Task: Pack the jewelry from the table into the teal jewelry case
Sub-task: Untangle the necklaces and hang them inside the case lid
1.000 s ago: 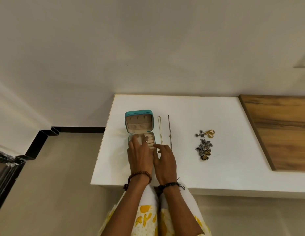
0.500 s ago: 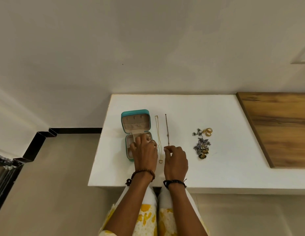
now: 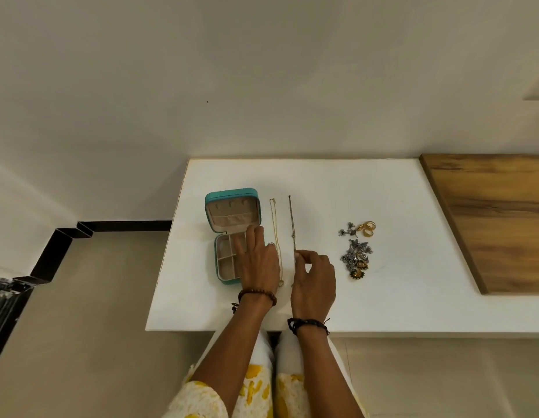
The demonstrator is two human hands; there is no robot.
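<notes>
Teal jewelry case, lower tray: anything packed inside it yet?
The visible beige compartments of the open teal jewelry case look empty. The left hand covers the tray's right side, so that part cannot be checked. The thin gold chain and dark chain lie on the white table.

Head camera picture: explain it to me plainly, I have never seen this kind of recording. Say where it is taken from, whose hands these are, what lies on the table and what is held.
There is no machine here. A person wears a wide-angle camera on the head, looking down at their own two bare hands. On the white table a teal jewelry case stands open, its lid tilted up. The left hand rests spread over the case's compartments and seems to hold nothing. The right hand pinches the dark chain, which lies stretched out beside a gold chain. Further right lie gold rings and a heap of silver pieces, not yet packed. A wooden board lies at the table's right end.
</notes>
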